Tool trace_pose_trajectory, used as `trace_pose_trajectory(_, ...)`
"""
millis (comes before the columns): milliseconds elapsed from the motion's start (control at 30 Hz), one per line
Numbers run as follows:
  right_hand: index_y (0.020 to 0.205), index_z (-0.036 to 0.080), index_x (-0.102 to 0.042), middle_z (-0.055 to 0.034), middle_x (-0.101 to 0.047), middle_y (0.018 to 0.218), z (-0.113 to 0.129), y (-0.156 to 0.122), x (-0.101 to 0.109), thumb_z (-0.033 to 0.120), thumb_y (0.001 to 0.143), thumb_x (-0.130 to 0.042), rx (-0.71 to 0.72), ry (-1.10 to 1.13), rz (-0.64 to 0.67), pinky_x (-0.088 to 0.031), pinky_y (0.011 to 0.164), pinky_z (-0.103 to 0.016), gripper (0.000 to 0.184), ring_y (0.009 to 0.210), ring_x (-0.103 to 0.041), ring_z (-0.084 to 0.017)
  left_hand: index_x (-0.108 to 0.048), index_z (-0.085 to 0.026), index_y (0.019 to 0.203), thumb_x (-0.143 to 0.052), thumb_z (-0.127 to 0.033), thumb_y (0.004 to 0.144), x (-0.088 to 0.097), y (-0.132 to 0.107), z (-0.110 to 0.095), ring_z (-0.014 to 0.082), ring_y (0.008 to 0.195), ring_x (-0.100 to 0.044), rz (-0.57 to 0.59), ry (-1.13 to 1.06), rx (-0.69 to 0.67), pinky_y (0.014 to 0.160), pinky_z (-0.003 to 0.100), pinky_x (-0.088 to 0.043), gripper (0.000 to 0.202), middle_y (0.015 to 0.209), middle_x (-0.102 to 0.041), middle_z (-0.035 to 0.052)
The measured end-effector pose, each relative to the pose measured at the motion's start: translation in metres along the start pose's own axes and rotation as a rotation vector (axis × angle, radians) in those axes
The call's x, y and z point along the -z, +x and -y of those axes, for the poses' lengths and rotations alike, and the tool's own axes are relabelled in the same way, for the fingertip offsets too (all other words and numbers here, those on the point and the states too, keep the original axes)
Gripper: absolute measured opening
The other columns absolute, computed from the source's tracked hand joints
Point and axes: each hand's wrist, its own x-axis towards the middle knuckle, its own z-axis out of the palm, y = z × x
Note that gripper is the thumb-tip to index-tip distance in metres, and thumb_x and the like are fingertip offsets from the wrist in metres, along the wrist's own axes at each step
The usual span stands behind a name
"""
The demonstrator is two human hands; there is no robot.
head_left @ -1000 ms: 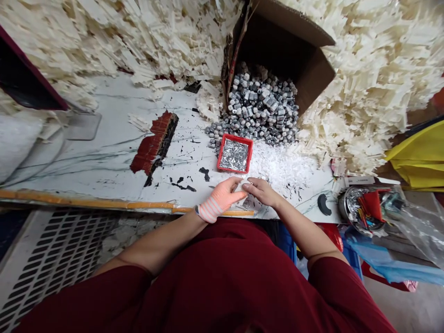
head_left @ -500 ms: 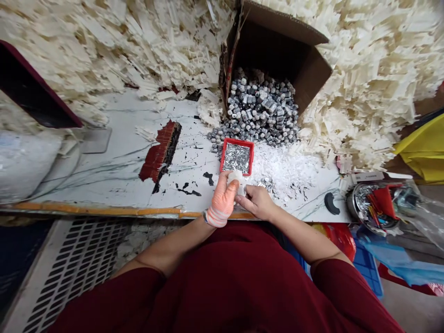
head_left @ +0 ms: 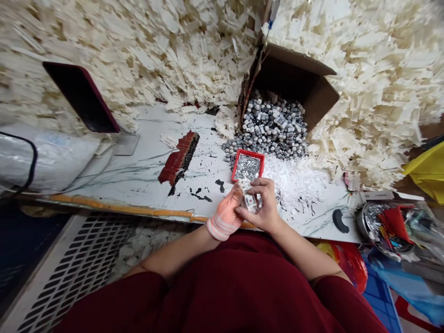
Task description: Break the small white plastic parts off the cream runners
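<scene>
Both hands are closed on one small white plastic piece (head_left: 249, 201), held just above the table's front edge. Dark spots or holes show on its face, but its exact kind I cannot make out. My left hand (head_left: 226, 216), in an orange-and-white striped glove, grips it from the left. Bare fingers of my right hand (head_left: 266, 208) wrap its right side, thumb below and fingers above. Directly beyond the hands sits a red tray (head_left: 250, 152) filled with small shiny metal pins (head_left: 247, 167). Small white plastic bits (head_left: 300, 182) lie scattered to the right.
A tipped cardboard box (head_left: 322, 101) spills small grey-and-white parts (head_left: 277, 127). White plastic strips (head_left: 138, 55) are heaped behind. On the left are a phone or tablet on a stand (head_left: 83, 97) and a broken reddish brush-like piece (head_left: 178, 157). A metal bowl (head_left: 362, 224) stands right.
The view has shifted, so the scene sits lower and further right. My right hand has risen around the white piece, whose spotted face now shows.
</scene>
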Motion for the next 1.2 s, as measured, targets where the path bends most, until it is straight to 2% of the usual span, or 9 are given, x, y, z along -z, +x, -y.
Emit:
trace_pose_trajectory(167,0.095,0.024,-0.045,-0.0048,-0.041,0.095,0.007,0.007,-0.019,0.029,0.073,-0.064,0.070,0.021,-0.133,-0.047,0.085,-0.046,0.030,0.097,-0.047,-0.022,-0.063,-0.012,0.095,-0.068,-0.034,0.077,-0.013,-0.001,-0.015,0.0223,0.100,-0.064,0.035,-0.222,0.120,0.096,0.036,-0.049,0.029,0.092,-0.069,0.0067)
trace_pose_trajectory(300,0.099,0.024,-0.045,-0.0054,-0.043,0.097,0.008,0.017,-0.029,0.028,0.073,-0.065,0.128,0.026,-0.151,-0.048,0.084,-0.046,0.033,0.100,-0.048,-0.023,-0.064,-0.012,0.096,-0.069,-0.033,0.077,-0.006,0.004,-0.024,0.0229,0.102,-0.064,0.053,-0.251,0.078,0.097,0.035,-0.048,0.029,0.092,-0.070,0.0064)
trace_pose_trajectory(500,0.125,0.027,-0.037,-0.0073,-0.051,0.102,0.003,0.020,-0.033,0.029,0.072,-0.070,0.201,0.004,-0.230,-0.048,0.081,-0.046,0.063,0.098,-0.051,-0.024,-0.066,-0.013,0.094,-0.071,-0.033,0.075,0.003,0.006,-0.028,0.0233,0.103,-0.063,0.077,-0.199,-0.060,0.097,0.036,-0.047,0.027,0.090,-0.070,0.0058)
trace_pose_trajectory(633,0.134,0.028,-0.030,-0.0039,-0.059,0.091,0.003,0.018,-0.031,0.018,0.072,-0.068,0.316,-0.055,-0.179,-0.048,0.079,-0.043,0.073,0.089,-0.053,-0.021,-0.066,-0.014,0.092,-0.070,-0.034,0.075,0.005,0.005,-0.025,0.0190,0.091,-0.065,0.081,-0.218,-0.013,0.090,0.032,-0.050,0.026,0.082,-0.068,0.0032)
trace_pose_trajectory(767,0.132,0.025,-0.033,-0.0033,-0.057,0.087,0.014,0.020,-0.033,0.014,0.073,-0.064,0.303,-0.081,-0.224,-0.046,0.077,-0.042,0.067,0.083,-0.053,-0.020,-0.065,-0.014,0.086,-0.070,-0.032,0.076,0.000,0.001,-0.028,0.0153,0.081,-0.064,0.062,-0.227,-0.010,0.085,0.029,-0.051,0.022,0.075,-0.064,0.0011)
trace_pose_trajectory(967,0.122,0.027,-0.042,-0.0022,-0.054,0.083,0.036,0.037,-0.036,0.013,0.073,-0.060,0.325,-0.147,-0.271,-0.043,0.075,-0.042,0.054,0.078,-0.053,-0.020,-0.061,-0.016,0.081,-0.073,-0.034,0.070,-0.014,-0.004,-0.040,0.0153,0.078,-0.062,0.146,-0.268,-0.058,0.084,0.030,-0.050,0.025,0.078,-0.062,0.0012)
trace_pose_trajectory(1100,0.118,0.026,-0.047,-0.0031,-0.054,0.085,0.039,0.037,-0.050,0.013,0.074,-0.061,0.393,-0.118,-0.241,-0.043,0.075,-0.041,0.048,0.079,-0.053,-0.020,-0.060,-0.018,0.086,-0.068,-0.047,0.073,-0.002,-0.008,-0.055,0.0127,0.069,-0.057,0.122,-0.011,-0.197,0.075,0.028,-0.050,0.033,0.076,-0.059,0.0000)
trace_pose_trajectory(1167,0.120,0.024,-0.047,-0.0058,-0.055,0.091,0.036,0.027,-0.058,0.017,0.074,-0.063,0.406,-0.047,-0.160,-0.045,0.076,-0.043,0.049,0.085,-0.054,-0.022,-0.062,-0.019,0.091,-0.063,-0.048,0.076,0.020,-0.016,-0.076,0.0125,0.067,-0.055,0.113,0.228,-0.260,0.072,0.026,-0.048,0.032,0.075,-0.058,0.0000)
trace_pose_trajectory(1200,0.122,0.023,-0.046,-0.0079,-0.055,0.097,0.032,0.021,-0.061,0.019,0.075,-0.063,0.401,-0.002,-0.099,-0.047,0.077,-0.044,0.051,0.090,-0.054,-0.024,-0.064,-0.018,0.094,-0.065,-0.041,0.076,0.035,-0.024,-0.091,0.0139,0.072,-0.056,0.118,0.314,-0.262,0.074,0.026,-0.047,0.029,0.078,-0.060,0.0016)
